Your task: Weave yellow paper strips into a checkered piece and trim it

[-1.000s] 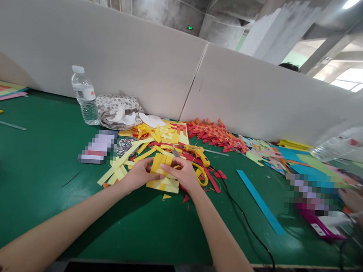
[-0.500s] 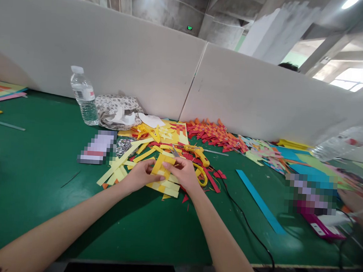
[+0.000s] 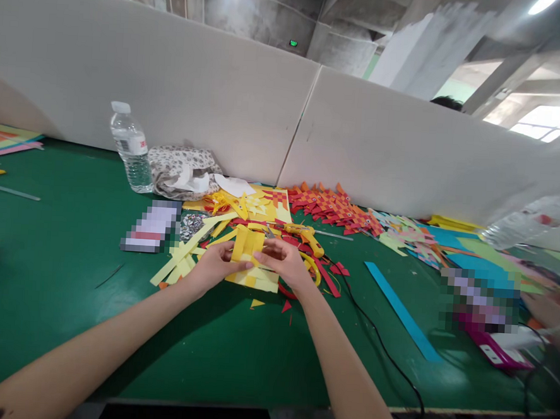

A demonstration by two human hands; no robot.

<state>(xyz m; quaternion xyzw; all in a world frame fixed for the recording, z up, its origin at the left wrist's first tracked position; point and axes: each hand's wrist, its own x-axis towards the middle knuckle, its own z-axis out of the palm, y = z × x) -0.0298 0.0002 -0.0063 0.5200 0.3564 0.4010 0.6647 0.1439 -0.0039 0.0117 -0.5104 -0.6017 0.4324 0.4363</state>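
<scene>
Both my hands meet over a woven piece of yellow and orange paper strips (image 3: 247, 253) near the middle of the green table (image 3: 66, 297). My left hand (image 3: 216, 265) pinches its left side, thumb on top. My right hand (image 3: 282, 261) grips its right side with curled fingers. The piece is raised a little above a heap of loose yellow strips (image 3: 182, 260). Yellow-handled scissors (image 3: 307, 236) lie just behind my right hand.
A water bottle (image 3: 130, 148) and a patterned cloth (image 3: 182, 169) stand by the white partition (image 3: 220, 98). Orange-red woven paper pieces (image 3: 337, 208) pile at the back. A blue strip (image 3: 400, 308), a black cable (image 3: 380, 348) and another person's hand (image 3: 549, 311) are on the right.
The woven piece has been lifted and turned slightly, its orange strips now standing up between my fingers. Both hands shifted a little away from me.
</scene>
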